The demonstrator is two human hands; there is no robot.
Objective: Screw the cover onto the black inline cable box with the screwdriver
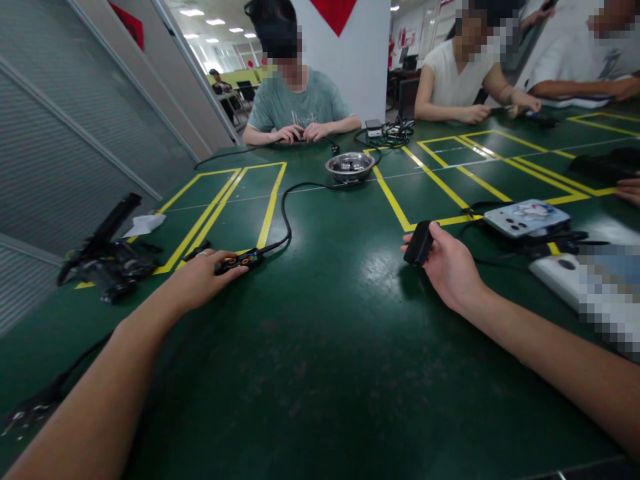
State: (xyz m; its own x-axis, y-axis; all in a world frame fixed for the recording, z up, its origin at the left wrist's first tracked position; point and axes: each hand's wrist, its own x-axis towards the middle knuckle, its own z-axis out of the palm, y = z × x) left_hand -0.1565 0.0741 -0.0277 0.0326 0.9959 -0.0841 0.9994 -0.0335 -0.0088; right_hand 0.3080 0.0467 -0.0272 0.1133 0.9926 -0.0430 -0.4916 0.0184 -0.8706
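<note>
My left hand (207, 273) is closed around a narrow black corded housing (253, 259) lying on the green table. Orange and other coloured parts show in its top, and a thick black cable runs from its far end toward the metal bowl. In my right hand (453, 267) is a black block-shaped cover (419, 244), held tilted above the table between thumb and fingers. Its inner side is not visible. A small black piece (197, 251) lies just beyond my left hand, partly hidden.
A steel bowl (350, 167) with small parts stands mid-table. Black bagged items (117, 260) and white paper (144, 225) lie left. Phones (527, 217) and cables lie right. Yellow tape (273, 207) marks the table (320, 373). A person (300, 100) works opposite; others sit right.
</note>
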